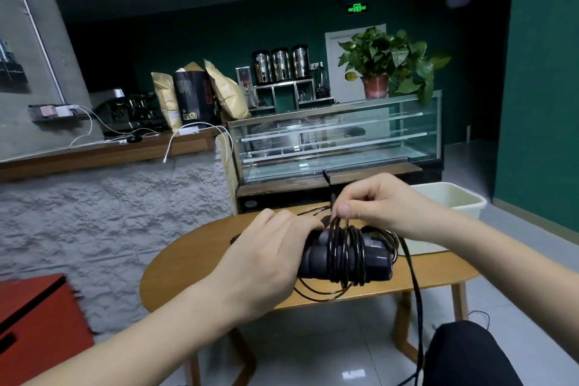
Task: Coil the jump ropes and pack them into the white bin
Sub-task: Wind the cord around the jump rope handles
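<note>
A black jump rope (344, 255) has its two handles side by side, with several turns of thin black cord wound round them. My left hand (266, 257) grips the left end of the handles, above the oval wooden table (194, 263). My right hand (376, 200) pinches the cord just above the handles, and a short black strap end sticks up beyond its fingers. Loose loops of cord hang below the handles onto the table. A longer black strand (416, 307) trails down to the right towards the floor. The white bin (454, 197) stands behind my right hand at the table's far right.
A glass display case (338, 141) stands behind the table. A grey textured counter wall (109, 213) runs along the left, with a wooden ledge bearing bags and white cables. A red cabinet (37, 323) is at the lower left. My dark-clothed knee (470, 354) shows at the lower right.
</note>
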The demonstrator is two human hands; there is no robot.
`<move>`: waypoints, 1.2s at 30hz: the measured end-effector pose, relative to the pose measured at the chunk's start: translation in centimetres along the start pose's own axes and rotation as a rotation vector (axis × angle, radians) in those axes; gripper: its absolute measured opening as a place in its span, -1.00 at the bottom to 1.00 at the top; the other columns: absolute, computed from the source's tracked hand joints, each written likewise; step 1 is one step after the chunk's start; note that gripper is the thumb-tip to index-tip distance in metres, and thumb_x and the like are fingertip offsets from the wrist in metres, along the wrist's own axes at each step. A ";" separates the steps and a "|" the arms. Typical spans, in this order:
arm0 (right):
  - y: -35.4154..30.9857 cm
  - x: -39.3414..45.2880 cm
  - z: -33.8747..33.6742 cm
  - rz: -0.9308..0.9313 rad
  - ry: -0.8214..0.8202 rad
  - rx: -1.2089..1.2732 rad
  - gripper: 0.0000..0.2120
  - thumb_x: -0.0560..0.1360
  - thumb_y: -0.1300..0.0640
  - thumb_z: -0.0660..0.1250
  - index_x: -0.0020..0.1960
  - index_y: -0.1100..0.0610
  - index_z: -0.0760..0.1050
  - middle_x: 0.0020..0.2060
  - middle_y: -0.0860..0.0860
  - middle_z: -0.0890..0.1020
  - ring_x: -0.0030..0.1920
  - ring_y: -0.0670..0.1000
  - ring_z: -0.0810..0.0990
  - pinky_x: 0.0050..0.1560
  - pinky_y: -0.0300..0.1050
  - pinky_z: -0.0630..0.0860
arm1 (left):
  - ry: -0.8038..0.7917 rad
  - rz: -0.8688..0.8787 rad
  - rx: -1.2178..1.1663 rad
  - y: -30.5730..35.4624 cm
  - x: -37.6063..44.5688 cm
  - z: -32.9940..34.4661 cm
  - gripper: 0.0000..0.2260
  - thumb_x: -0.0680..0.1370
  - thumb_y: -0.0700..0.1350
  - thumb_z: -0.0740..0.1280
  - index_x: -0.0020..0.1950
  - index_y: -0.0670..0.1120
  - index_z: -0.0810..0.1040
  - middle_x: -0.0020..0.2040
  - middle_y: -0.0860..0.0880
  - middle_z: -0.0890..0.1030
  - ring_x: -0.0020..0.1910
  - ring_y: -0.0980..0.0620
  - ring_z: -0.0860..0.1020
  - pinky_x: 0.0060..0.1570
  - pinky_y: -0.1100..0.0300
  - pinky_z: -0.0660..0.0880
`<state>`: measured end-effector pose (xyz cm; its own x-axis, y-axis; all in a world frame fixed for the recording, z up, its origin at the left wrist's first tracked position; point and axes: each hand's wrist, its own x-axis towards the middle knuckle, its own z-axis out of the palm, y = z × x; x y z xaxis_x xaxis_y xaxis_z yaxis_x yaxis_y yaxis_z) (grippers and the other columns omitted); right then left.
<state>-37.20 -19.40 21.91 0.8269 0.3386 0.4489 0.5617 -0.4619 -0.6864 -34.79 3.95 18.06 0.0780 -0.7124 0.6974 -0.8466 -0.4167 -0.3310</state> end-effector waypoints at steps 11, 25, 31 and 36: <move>2.7 -3.1 8.9 0.306 -0.018 0.357 -0.62 0.70 0.04 0.08 -0.19 -0.08 0.56 -0.46 -0.06 0.40 -0.46 -0.02 0.35 -0.38 -0.10 0.31 | 0.085 -0.323 -0.100 -0.1 -0.2 -0.1 -0.54 0.34 -0.28 0.47 0.19 -0.05 0.46 0.00 -0.03 0.62 -0.05 -0.07 0.57 -0.15 -0.02 0.53; -6.0 -6.6 4.9 -0.022 0.051 -0.515 -0.75 0.62 -0.14 0.14 -0.04 -0.04 0.50 -0.38 -0.11 0.52 -0.26 -0.11 0.51 -0.25 -0.21 0.41 | -0.017 -0.197 0.210 -1.8 -1.1 1.6 -0.74 0.39 -0.34 0.41 0.03 -0.12 0.55 -0.01 -0.06 0.62 -0.12 -0.15 0.55 -0.26 0.03 0.38; -5.1 -4.0 1.0 -0.141 0.109 -0.499 -0.70 0.48 -0.30 0.26 -0.02 -0.14 0.63 -0.25 -0.23 0.64 -0.17 -0.20 0.60 -0.20 -0.22 0.52 | 0.057 -0.005 0.082 -1.5 -1.9 1.7 -0.78 0.56 -0.31 0.37 0.18 -0.16 0.48 0.10 -0.14 0.66 0.00 -0.16 0.62 -0.16 0.00 0.46; -2.9 -1.6 -0.4 -0.096 0.002 -0.330 -0.79 0.47 -0.18 0.37 0.01 -0.14 0.68 -0.12 -0.30 0.67 -0.02 -0.23 0.63 -0.01 -0.23 0.54 | 0.107 0.077 -0.074 -1.1 -2.0 1.8 -0.72 0.54 -0.36 0.39 0.20 -0.18 0.46 0.14 -0.18 0.67 0.08 -0.19 0.63 -0.07 -0.09 0.49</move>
<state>-40.14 -18.93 23.38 0.7700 0.3917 0.5037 0.6143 -0.6686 -0.4191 -33.02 4.80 15.91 -0.0421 -0.6748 0.7368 -0.8849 -0.3172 -0.3411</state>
